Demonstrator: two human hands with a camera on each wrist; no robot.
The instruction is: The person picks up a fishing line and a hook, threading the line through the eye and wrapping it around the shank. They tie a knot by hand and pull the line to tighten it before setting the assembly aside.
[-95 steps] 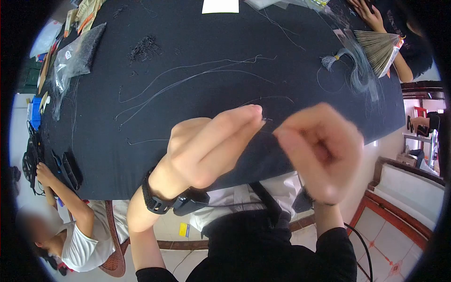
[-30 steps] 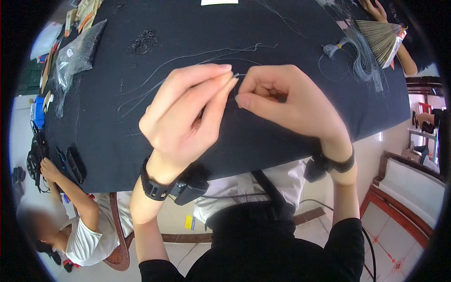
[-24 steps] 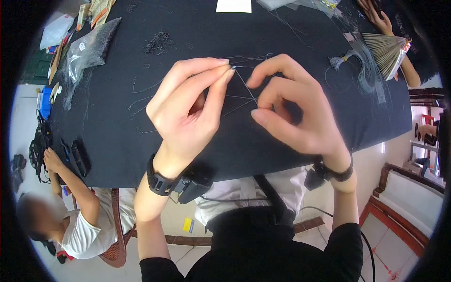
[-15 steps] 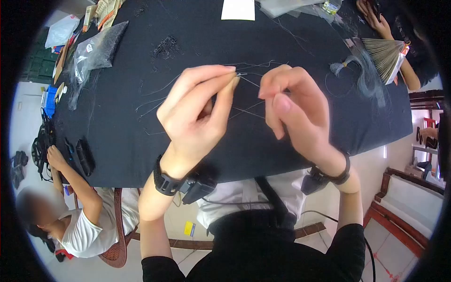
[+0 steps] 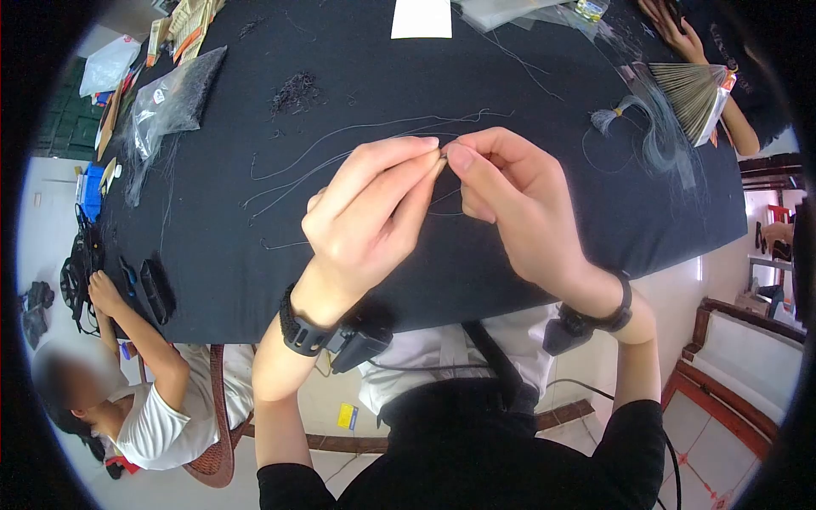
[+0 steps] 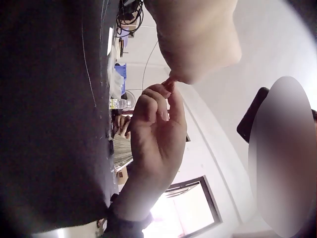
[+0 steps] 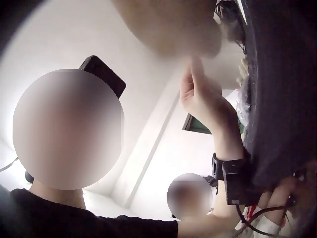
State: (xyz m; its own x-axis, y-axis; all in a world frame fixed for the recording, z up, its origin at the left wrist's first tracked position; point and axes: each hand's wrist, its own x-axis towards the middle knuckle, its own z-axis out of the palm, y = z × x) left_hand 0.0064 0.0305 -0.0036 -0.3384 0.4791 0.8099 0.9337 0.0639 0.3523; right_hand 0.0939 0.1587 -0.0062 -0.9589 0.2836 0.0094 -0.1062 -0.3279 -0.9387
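My left hand (image 5: pixel 365 208) pinches a tiny fishing hook (image 5: pixel 444 156) between thumb and fingertips, above the black-covered table. My right hand (image 5: pixel 527 200) meets it fingertip to fingertip, thumb and index finger pinching the fishing line at the hook. Most of the hook is hidden by the fingers. In the left wrist view, the right hand (image 6: pixel 158 124) reaches up to the blurred left hand (image 6: pixel 198 39). The right wrist view has the left hand (image 7: pixel 208 94) below the blurred right hand (image 7: pixel 168 25). Behind the hands, several lengths of line (image 5: pixel 340 127) lie on the cloth.
A pile of small dark hooks (image 5: pixel 296 92) lies on the tablecloth (image 5: pixel 212 280), beside a clear bag (image 5: pixel 178 98) of dark pieces. At right are a bundle of line (image 5: pixel 659 136) and a fanned stack of cards (image 5: pixel 693 98). Another person (image 5: pixel 153 399) sits at left.
My right hand comes in from the right to the left hand's fingertips, opens around the line, then closes into a pinch there. My left hand keeps its pinch on the hook.
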